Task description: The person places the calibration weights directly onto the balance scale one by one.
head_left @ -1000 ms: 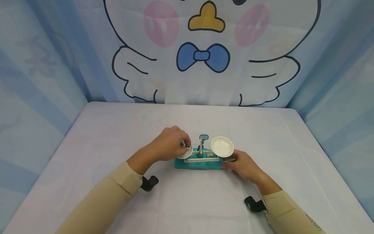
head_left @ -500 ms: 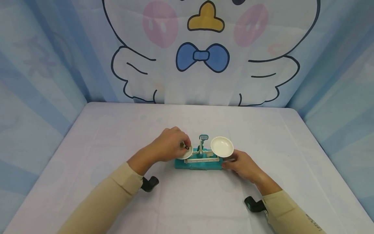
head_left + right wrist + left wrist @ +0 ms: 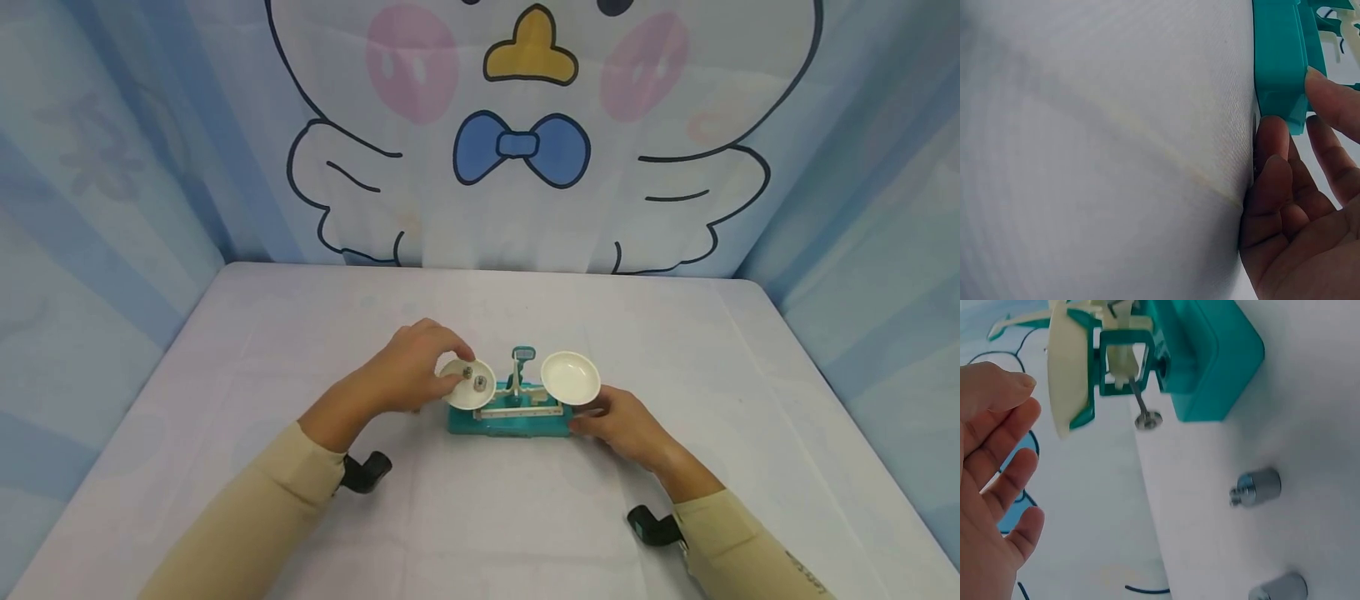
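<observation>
A teal balance scale point(image 3: 513, 426) with two cream pans stands mid-table. Two small metal weights point(image 3: 480, 383) sit in its left pan point(image 3: 467, 402). At that pan's left rim is my left hand point(image 3: 405, 371), fingers and thumb loosely bent around a gap with nothing held. The left wrist view shows those fingers apart from the pan's edge. My right hand point(image 3: 622, 425) grips the right end of the base, the thumb on its top edge and fingers by its end in the right wrist view. The right pan point(image 3: 570, 377) holds nothing.
Two more metal weights, a nearer one point(image 3: 1282, 589) and another point(image 3: 1260, 486), stand on the white tablecloth point(image 3: 480, 525) beside the scale in the left wrist view. A patterned curtain point(image 3: 517, 225) hangs behind the table, with blue curtains at both sides.
My left hand has loosened and drawn back to the left, leaving the weights in the left pan in plain sight. The right hand has kept its place on the base.
</observation>
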Demonstrator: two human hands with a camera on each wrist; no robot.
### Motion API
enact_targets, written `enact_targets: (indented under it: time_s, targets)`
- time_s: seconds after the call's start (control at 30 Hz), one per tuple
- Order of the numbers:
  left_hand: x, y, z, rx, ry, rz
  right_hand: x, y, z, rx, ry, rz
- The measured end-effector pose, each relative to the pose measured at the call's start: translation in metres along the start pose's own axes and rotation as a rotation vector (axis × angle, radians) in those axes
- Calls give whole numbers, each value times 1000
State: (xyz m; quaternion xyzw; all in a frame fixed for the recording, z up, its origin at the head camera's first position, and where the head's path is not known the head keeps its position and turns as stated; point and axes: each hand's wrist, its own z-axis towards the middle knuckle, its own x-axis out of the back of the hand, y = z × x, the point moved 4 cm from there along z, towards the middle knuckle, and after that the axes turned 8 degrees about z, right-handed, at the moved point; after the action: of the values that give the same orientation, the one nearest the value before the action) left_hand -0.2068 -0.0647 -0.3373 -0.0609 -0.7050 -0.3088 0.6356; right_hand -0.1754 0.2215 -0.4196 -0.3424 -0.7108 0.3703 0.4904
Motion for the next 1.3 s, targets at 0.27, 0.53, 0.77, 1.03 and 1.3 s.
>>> enact_targets:
  time_s: [0.27, 0.53, 0.77, 1.03, 1.3]
  targets:
    - [0, -29, -14, 90, -13, -29, 0, -1, -1, 5, 0, -7]
    - [-22, -50, -25, 175, -95, -57, 0, -1, -1, 4, -2, 3]
    - [-42, -58, -29, 196, -126, -38, 0, -1, -2, -1, -6, 6]
    - [-47, -58, -30, 180, -113, 29, 0, -1, -1, -2, -7, 1]
    - [-48, -57, -32, 174, -104, 50, -1, -1, -2, -5, -6, 7]
